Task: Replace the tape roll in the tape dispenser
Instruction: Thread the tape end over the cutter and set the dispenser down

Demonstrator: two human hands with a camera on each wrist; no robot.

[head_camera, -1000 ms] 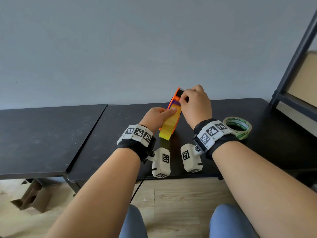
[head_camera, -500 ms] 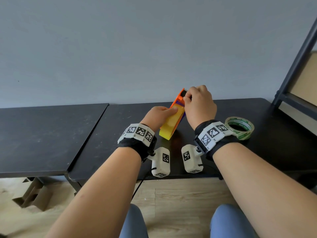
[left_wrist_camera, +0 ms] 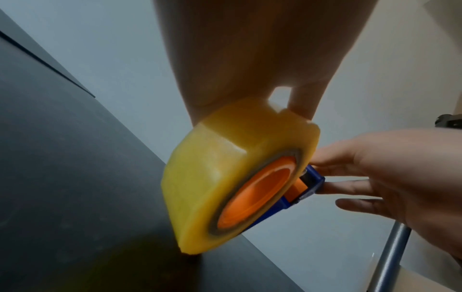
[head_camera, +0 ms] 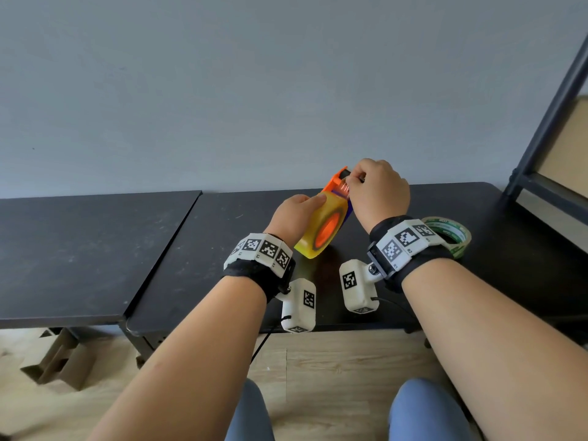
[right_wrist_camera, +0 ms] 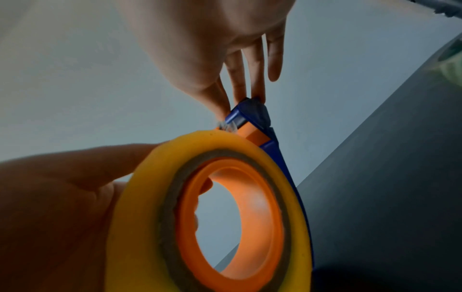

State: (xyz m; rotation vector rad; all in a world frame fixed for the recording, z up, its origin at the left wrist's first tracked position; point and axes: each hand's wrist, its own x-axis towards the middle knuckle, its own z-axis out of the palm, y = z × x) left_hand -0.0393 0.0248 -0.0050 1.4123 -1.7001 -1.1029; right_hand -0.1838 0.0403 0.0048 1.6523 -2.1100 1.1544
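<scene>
Yellow tape roll (head_camera: pixel 313 229) already seated in dispenser (head_camera: pixel 338 183), left hand (head_camera: pixel 294 214) gripping it; right hand (head_camera: pixel 377 189) pinches the tape end at the cutter, threading unfinished.

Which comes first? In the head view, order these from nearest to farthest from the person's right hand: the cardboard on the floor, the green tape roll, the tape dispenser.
1. The tape dispenser: the right hand pinches its top end.
2. The green tape roll: on the table, just right of that wrist.
3. The cardboard: on the floor, far left, under the table.
</scene>
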